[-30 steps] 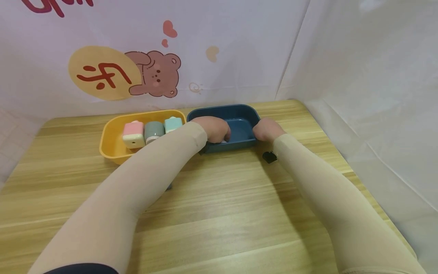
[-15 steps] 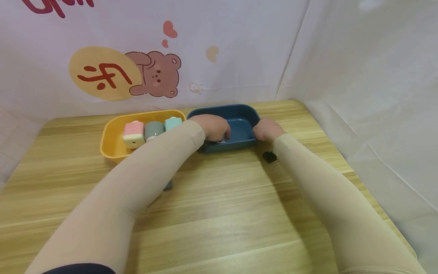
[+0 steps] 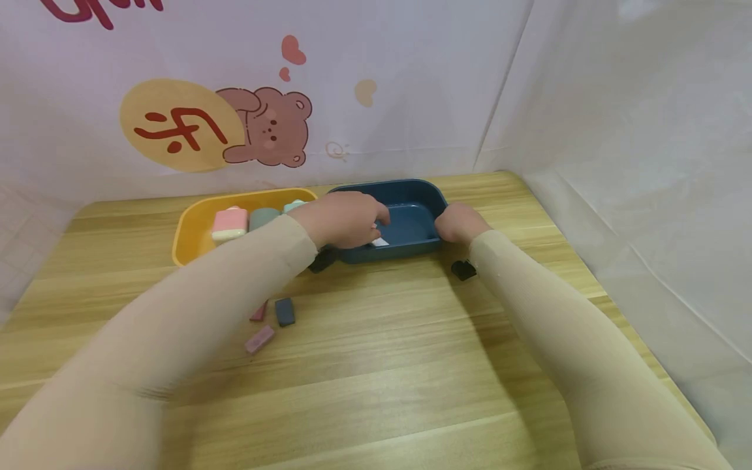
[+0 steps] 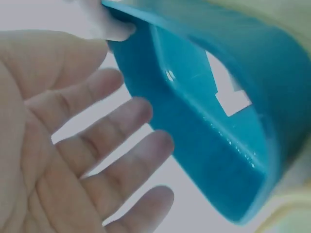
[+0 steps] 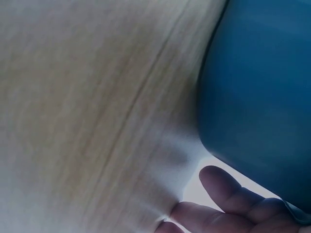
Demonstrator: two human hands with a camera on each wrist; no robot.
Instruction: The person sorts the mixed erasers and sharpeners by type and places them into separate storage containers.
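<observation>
At the right end of the dark blue plastic bin [image 3: 399, 250], my right hand [image 3: 461, 223] grips the rim, its thumb over the inner side. Its curled fingers [image 5: 221, 187] show below the bin's outer wall in the right wrist view. My left hand [image 3: 346, 220] hovers over the bin's left end, palm empty. In the left wrist view its fingers [image 4: 129, 162] are spread and apart from the bin. Flat white pieces [image 4: 232, 101] lie inside on the bin floor, partly hidden by the front wall.
A yellow bin [image 3: 189, 232] stands left of the blue one, holding a pink-and-cream block [image 3: 230, 224], a grey cylinder [image 3: 263, 217] and a mint block [image 3: 294, 205]. Small blocks, one dark grey [image 3: 284, 312] and one pink [image 3: 260, 339], lie on the wooden table. A printed cloth hangs behind.
My left hand has let go of the white piece, straightened its fingers and drawn back left. The left forearm's shift uncovers the small blocks on the table. My right hand stays on the rim.
</observation>
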